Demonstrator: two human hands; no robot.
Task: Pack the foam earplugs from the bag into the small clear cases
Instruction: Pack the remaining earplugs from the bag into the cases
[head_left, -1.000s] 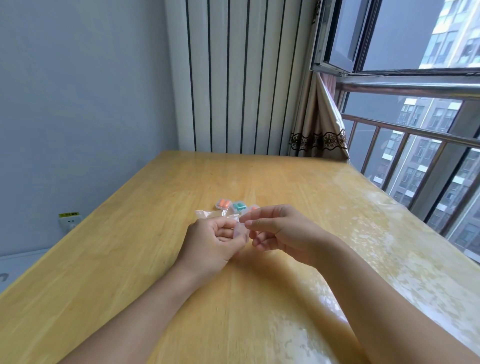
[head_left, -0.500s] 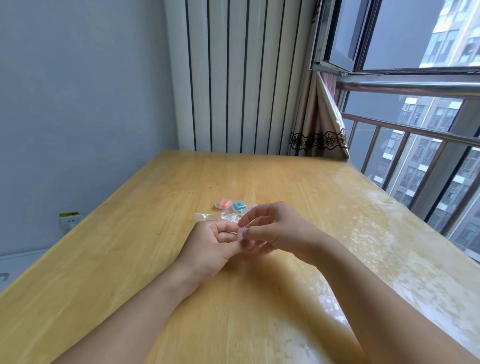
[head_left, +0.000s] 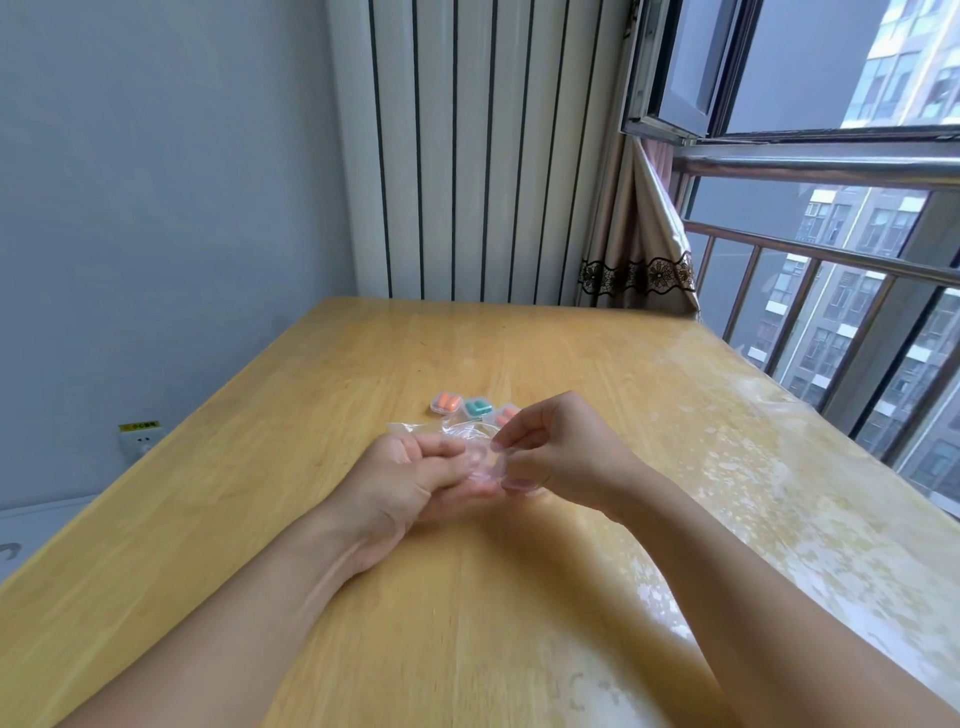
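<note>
A small clear case (head_left: 493, 467) is open between my two hands at the table's middle. My left hand (head_left: 410, 473) lies palm up and supports its lower half. My right hand (head_left: 556, 452) pinches its lid between thumb and forefinger. I cannot tell whether anything lies inside it. Just behind my hands lies the crumpled clear bag (head_left: 441, 430). Beyond the bag stand three filled cases: one with orange earplugs (head_left: 447, 402), one with teal earplugs (head_left: 477, 407), and another orange one (head_left: 505, 415) partly hidden by my right fingers.
The wooden table (head_left: 519, 597) has a glossy clear cover. A grey wall runs along the left, a ribbed white panel (head_left: 467, 156) stands behind, and a curtain (head_left: 639, 249) and barred window (head_left: 831, 286) are at the right.
My hands have drawn slightly apart, and the clear case has swung open. My left palm has turned up, and my right fingers have lifted the lid to the right.
</note>
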